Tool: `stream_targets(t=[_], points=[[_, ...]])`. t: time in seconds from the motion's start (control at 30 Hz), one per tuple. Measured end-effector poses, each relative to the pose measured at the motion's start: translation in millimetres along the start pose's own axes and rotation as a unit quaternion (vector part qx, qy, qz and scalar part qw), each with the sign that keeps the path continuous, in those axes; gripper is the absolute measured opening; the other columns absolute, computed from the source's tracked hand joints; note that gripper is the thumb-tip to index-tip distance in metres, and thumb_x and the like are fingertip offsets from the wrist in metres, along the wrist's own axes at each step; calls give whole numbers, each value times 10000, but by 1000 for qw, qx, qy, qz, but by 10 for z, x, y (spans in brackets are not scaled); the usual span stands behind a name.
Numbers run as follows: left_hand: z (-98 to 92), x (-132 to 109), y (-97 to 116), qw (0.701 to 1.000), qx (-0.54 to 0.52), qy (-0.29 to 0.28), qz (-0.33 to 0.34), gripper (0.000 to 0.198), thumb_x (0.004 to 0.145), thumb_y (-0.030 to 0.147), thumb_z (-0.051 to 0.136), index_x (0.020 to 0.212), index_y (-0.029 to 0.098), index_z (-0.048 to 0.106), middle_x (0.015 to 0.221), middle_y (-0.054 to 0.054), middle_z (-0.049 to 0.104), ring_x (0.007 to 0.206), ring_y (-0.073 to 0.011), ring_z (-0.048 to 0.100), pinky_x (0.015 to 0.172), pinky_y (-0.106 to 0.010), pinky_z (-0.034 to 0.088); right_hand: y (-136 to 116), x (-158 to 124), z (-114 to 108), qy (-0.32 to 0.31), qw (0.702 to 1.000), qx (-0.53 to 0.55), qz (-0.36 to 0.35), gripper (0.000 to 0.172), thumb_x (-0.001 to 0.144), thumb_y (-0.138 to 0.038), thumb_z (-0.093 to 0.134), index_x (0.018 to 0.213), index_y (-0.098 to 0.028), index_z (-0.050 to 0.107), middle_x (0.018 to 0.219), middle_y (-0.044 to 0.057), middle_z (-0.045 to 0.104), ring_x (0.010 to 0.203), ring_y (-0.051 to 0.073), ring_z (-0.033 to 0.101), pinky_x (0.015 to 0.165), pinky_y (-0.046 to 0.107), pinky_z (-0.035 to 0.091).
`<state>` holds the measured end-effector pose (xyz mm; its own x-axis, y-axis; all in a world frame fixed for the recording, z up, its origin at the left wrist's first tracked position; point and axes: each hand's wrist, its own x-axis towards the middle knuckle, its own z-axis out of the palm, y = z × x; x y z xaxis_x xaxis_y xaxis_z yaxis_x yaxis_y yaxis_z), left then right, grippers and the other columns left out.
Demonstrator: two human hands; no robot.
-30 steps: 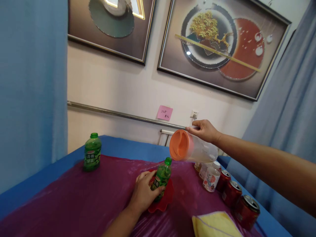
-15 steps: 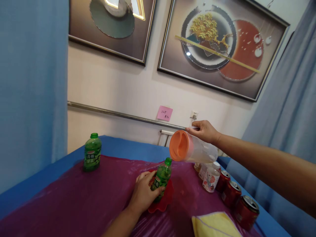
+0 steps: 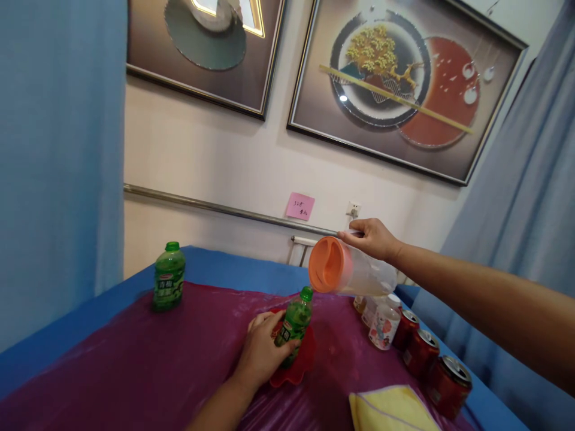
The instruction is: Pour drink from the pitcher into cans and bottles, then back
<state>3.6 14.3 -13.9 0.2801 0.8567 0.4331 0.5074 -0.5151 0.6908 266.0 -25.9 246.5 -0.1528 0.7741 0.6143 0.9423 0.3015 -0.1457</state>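
Note:
My left hand (image 3: 266,347) is closed around a small green bottle (image 3: 296,320), which leans slightly to the right over a red scalloped plate (image 3: 294,374). Above and to the right, my right hand (image 3: 371,236) grips the handle of a clear plastic pitcher (image 3: 368,274) with an orange lid (image 3: 327,263). The pitcher is tipped nearly on its side, its lid end close to the bottle's open mouth. Pale liquid lies along its lower side. Whether a stream runs between pitcher and bottle I cannot make out.
Another green bottle (image 3: 169,276) stands at the left on the purple plastic sheet (image 3: 179,359). Along the right edge are several red cans (image 3: 449,386) and small bottles with white caps (image 3: 385,323). A folded yellow cloth (image 3: 393,410) lies at the front right.

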Motion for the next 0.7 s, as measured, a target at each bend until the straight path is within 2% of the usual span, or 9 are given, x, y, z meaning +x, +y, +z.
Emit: stream_targets(t=[0.3, 0.7], points=[[-31, -19, 55, 1000, -2, -1, 2, 633, 640, 357, 844, 1242, 240, 687, 1186, -100, 663, 1143, -299, 590, 1042, -454, 433, -10, 3, -13, -5, 1000, 2, -5, 528, 848, -557, 573, 554, -236, 273, 554, -67, 232, 536, 103, 240, 515, 286, 193], [-7, -13, 16, 1000, 0, 12, 9, 614, 629, 349, 852, 1216, 251, 700, 1169, -93, 671, 1127, -299, 597, 1027, -456, 446, -4, -3, -15, -3, 1000, -2, -4, 525, 839, -550, 578, 550, -230, 278, 552, -63, 232, 535, 102, 242, 509, 274, 191]])
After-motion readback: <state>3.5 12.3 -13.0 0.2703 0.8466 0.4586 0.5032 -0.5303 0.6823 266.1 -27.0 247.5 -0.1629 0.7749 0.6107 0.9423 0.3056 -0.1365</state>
